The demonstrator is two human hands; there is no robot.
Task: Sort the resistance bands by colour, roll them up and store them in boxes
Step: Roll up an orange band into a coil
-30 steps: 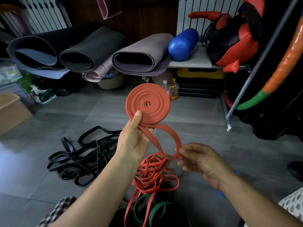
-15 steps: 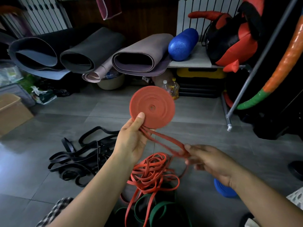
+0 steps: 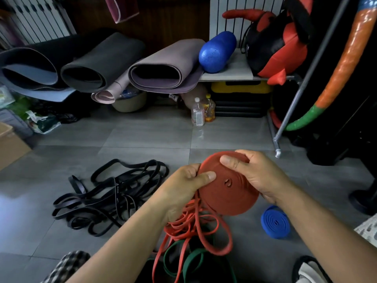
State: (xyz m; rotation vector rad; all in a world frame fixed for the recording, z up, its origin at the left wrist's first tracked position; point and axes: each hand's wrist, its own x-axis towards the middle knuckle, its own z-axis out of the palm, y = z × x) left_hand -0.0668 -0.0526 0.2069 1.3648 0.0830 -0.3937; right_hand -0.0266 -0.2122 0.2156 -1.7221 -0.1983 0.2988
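Observation:
A red resistance band rolled into a flat disc [image 3: 226,193] sits low in front of me, held by both hands. My left hand [image 3: 181,186] grips its left edge with the thumb on top. My right hand [image 3: 255,174] grips the upper right edge, thumb across the face. Loose red bands [image 3: 195,225] trail from the roll to a heap on the floor. Green bands [image 3: 189,260] lie under that heap. A tangle of black bands [image 3: 110,197] lies on the tiles to the left. A rolled blue band [image 3: 275,221] rests on the floor at the right.
A cardboard box [image 3: 10,146] stands at the far left edge. Rolled mats [image 3: 102,62], a blue foam roller [image 3: 217,51] and a red-black bag [image 3: 277,43] fill the back shelf. Bottles [image 3: 202,113] stand below it. A metal rack leg [image 3: 277,144] slants at the right.
The red roll came down from chest height and tilted flat. My right hand let go of the loose tail and took hold of the roll's upper right edge.

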